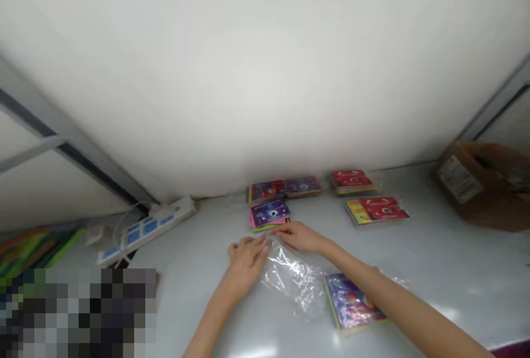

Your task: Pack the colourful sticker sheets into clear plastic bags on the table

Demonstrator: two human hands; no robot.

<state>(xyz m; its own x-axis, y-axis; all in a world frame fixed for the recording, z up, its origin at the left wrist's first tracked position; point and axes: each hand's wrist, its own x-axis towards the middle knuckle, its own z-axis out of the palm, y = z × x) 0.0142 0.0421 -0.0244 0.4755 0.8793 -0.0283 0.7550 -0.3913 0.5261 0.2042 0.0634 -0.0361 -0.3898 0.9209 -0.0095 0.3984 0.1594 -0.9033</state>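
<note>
My left hand and my right hand meet at the top edge of a clear plastic bag lying crumpled on the white table. Both hands have their fingers curled on the bag's edge. Just beyond the fingertips lies a purple and pink card pack. Under my right forearm lies another purple pack with a yellow edge.
Several more packs lie by the wall: purple ones, a red one and a red and yellow one. A white power strip sits at the left, a brown cardboard box at the right, coloured sheets far left.
</note>
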